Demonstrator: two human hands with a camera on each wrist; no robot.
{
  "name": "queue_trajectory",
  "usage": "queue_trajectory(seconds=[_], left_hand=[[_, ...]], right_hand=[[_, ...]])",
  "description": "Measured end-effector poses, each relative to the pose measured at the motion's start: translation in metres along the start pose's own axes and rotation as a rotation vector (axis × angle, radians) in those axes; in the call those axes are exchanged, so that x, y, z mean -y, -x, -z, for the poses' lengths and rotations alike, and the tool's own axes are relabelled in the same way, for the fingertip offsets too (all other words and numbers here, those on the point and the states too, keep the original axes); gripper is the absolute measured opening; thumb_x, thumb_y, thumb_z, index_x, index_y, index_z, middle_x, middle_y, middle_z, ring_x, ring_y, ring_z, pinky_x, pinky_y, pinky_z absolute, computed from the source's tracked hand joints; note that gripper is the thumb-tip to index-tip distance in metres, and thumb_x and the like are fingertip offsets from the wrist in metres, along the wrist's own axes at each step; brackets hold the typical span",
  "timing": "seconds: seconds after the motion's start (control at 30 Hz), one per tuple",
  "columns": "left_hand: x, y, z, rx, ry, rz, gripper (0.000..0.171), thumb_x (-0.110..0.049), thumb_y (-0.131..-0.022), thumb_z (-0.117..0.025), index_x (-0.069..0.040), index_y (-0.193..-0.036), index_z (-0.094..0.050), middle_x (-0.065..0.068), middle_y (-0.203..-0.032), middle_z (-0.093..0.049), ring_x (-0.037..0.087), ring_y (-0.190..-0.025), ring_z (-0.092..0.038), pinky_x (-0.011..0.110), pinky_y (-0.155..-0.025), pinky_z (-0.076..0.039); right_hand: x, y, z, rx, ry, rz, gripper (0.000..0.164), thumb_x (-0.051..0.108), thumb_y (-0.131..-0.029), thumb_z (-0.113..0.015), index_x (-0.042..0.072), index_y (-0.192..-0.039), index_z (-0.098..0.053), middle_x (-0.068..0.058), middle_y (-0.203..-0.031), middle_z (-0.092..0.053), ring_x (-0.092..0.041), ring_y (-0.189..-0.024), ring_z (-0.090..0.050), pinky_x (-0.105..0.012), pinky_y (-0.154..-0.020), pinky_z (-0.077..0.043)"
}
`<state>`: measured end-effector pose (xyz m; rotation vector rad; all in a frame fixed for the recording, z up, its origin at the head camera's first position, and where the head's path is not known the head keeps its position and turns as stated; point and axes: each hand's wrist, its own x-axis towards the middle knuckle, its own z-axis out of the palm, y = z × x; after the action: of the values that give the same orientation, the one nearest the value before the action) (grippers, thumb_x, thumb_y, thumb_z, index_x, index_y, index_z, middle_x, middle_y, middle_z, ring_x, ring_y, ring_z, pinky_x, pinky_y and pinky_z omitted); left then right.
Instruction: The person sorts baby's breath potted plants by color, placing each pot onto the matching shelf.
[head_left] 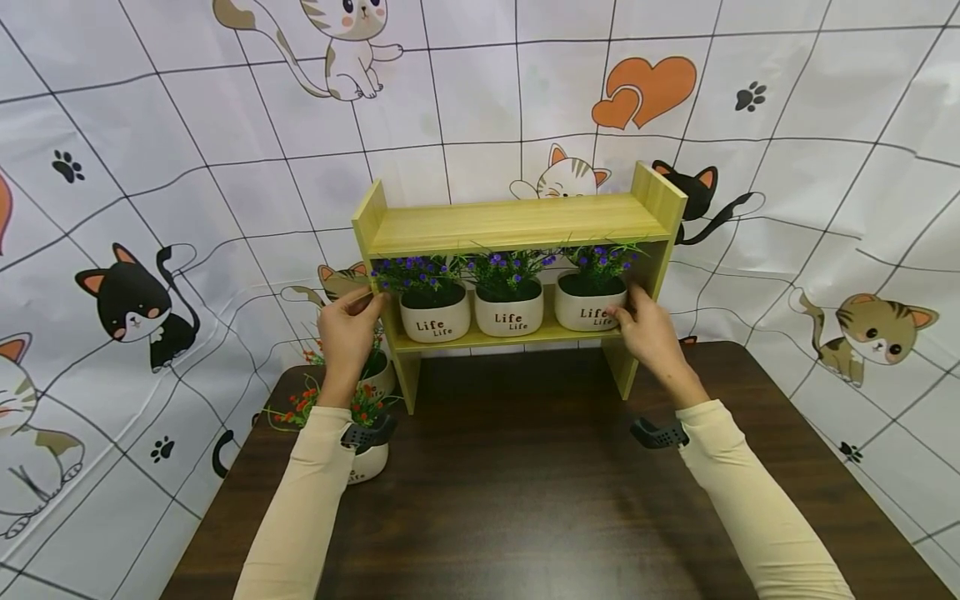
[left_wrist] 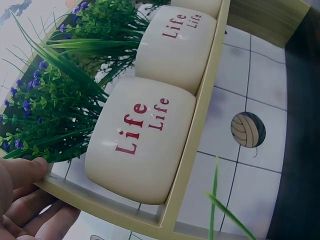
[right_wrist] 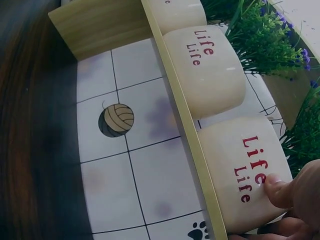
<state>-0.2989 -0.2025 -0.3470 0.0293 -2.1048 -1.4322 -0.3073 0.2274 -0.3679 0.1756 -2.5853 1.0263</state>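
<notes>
A small light-wood shelf (head_left: 510, 223) with two levels stands at the back of the table. On its lower board sit three white pots marked "Life" with purple-flowered plants: a left pot (head_left: 435, 321), a middle pot (head_left: 508, 317) and a right pot (head_left: 591, 312). My left hand (head_left: 349, 333) pinches the shelf's left side panel, its thumb (left_wrist: 37, 169) on the inner side and the other fingers outside. My right hand (head_left: 654, 333) holds the right pot at its outer end, the thumb (right_wrist: 279, 191) across the lettering; its other fingers are partly hidden.
Left of the shelf, partly behind my left arm, stand two more white pots, a rear pot (head_left: 381, 379) and a front pot (head_left: 371, 463), with red-orange flowers. The dark wooden table (head_left: 517, 500) meets a cat-print wall covering (head_left: 480, 108) behind the shelf.
</notes>
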Motion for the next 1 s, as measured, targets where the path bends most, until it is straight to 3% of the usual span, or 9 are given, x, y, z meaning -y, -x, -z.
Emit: queue_trajectory(seconds=[0.13,0.3,0.43,0.5,0.6,0.7,0.77,0.87,1.0], left_hand=[[-0.001,0.001,0.000,0.006,-0.005,0.013,0.036,-0.024,-0.103,-0.075,-0.003,-0.132,-0.076,0.020,-0.125,-0.077,0.034,-0.113,-0.076,0.019,-0.078,-0.052],[-0.001,0.002,-0.001,0.013,-0.003,0.024,0.036,-0.024,-0.103,-0.075,-0.003,-0.133,-0.075,0.020,-0.127,-0.076,0.034,-0.115,-0.076,0.015,-0.078,-0.051],[0.001,0.000,-0.002,0.004,-0.001,0.013,0.036,-0.023,-0.102,-0.075,-0.002,-0.132,-0.075,0.021,-0.127,-0.076,0.034,-0.114,-0.076,0.009,-0.074,-0.049],[0.001,0.000,-0.002,0.001,-0.001,0.010,0.037,-0.022,-0.102,-0.076,-0.001,-0.132,-0.075,0.021,-0.127,-0.076,0.034,-0.114,-0.076,0.008,-0.074,-0.049],[0.000,0.001,-0.002,0.004,0.001,0.017,0.038,-0.023,-0.102,-0.076,-0.001,-0.133,-0.074,0.021,-0.128,-0.076,0.034,-0.115,-0.076,0.008,-0.075,-0.049],[0.000,0.000,-0.002,0.003,-0.001,0.029,0.040,-0.025,-0.102,-0.076,-0.002,-0.135,-0.074,0.021,-0.128,-0.076,0.033,-0.116,-0.076,0.010,-0.076,-0.049],[0.000,0.000,-0.001,0.002,-0.005,0.035,0.040,-0.026,-0.102,-0.076,-0.003,-0.135,-0.073,0.020,-0.129,-0.076,0.033,-0.116,-0.076,0.012,-0.076,-0.050],[-0.001,0.001,-0.001,0.003,-0.009,0.046,0.041,-0.026,-0.102,-0.075,-0.003,-0.136,-0.073,0.020,-0.129,-0.075,0.033,-0.117,-0.076,0.014,-0.078,-0.051],[-0.002,0.001,-0.001,0.000,-0.010,0.047,0.041,-0.025,-0.102,-0.076,-0.003,-0.136,-0.073,0.019,-0.129,-0.076,0.032,-0.116,-0.076,0.015,-0.079,-0.051]], right_hand=[[0.000,0.003,0.001,-0.015,-0.007,-0.017,0.056,0.026,-0.111,-0.061,-0.004,-0.156,-0.046,-0.032,-0.146,-0.061,-0.050,-0.132,-0.063,-0.063,-0.103,-0.052],[0.004,0.010,0.004,-0.068,0.035,-0.032,0.057,0.029,-0.110,-0.061,-0.004,-0.155,-0.048,-0.034,-0.144,-0.062,-0.052,-0.129,-0.064,-0.064,-0.101,-0.053],[0.007,0.016,0.008,-0.206,0.013,0.014,0.044,0.022,-0.108,-0.064,-0.007,-0.141,-0.062,-0.032,-0.131,-0.071,-0.047,-0.117,-0.072,-0.060,-0.094,-0.059],[0.007,0.019,0.011,-0.291,0.008,0.058,0.033,0.016,-0.106,-0.065,-0.008,-0.128,-0.069,-0.029,-0.117,-0.077,-0.044,-0.103,-0.078,-0.052,-0.084,-0.063],[0.005,0.021,0.017,-0.403,0.025,0.111,0.021,0.009,-0.104,-0.065,-0.008,-0.112,-0.075,-0.024,-0.097,-0.081,-0.037,-0.081,-0.080,-0.026,-0.067,-0.057],[0.001,0.022,0.024,-0.471,0.029,0.117,0.019,0.007,-0.103,-0.064,-0.007,-0.106,-0.077,-0.021,-0.086,-0.080,-0.014,-0.057,-0.072,-0.007,-0.058,-0.037],[-0.002,0.021,0.028,-0.494,0.025,0.095,0.020,0.008,-0.103,-0.064,-0.007,-0.108,-0.076,-0.021,-0.086,-0.080,0.003,-0.055,-0.061,-0.003,-0.060,-0.032],[-0.005,0.020,0.033,-0.467,0.008,0.056,0.026,0.012,-0.102,-0.067,-0.008,-0.119,-0.072,-0.021,-0.097,-0.080,0.001,-0.062,-0.065,-0.013,-0.064,-0.045],[-0.010,0.018,0.035,-0.307,-0.016,0.034,0.048,0.021,-0.106,-0.067,-0.009,-0.141,-0.058,-0.028,-0.129,-0.072,-0.038,-0.104,-0.078,-0.045,-0.088,-0.062]])
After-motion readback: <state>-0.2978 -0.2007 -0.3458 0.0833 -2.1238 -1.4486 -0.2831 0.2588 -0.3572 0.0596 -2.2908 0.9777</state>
